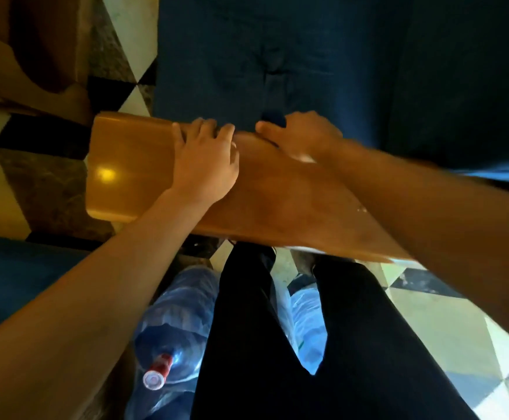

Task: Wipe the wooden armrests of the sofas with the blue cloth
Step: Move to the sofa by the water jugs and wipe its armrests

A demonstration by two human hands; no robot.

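A broad wooden armrest (126, 171) runs across the middle of the view, shiny, with a light spot near its left end. My left hand (207, 159) lies flat on its top, fingers reaching the far edge. My right hand (300, 134) curls over the far edge of the armrest and grips a dark blue cloth (274, 116), of which only a small bunched part shows above the fingers. Behind the armrest is the sofa's dark blue upholstery (277, 56).
Large clear water bottles lie on the floor below the armrest, one with a red cap (159, 374). My dark-trousered legs (277, 344) stand between them. Another blue seat (19, 274) is at left, a second wooden armrest (19, 56) at upper left, over a patterned tile floor (429, 313).
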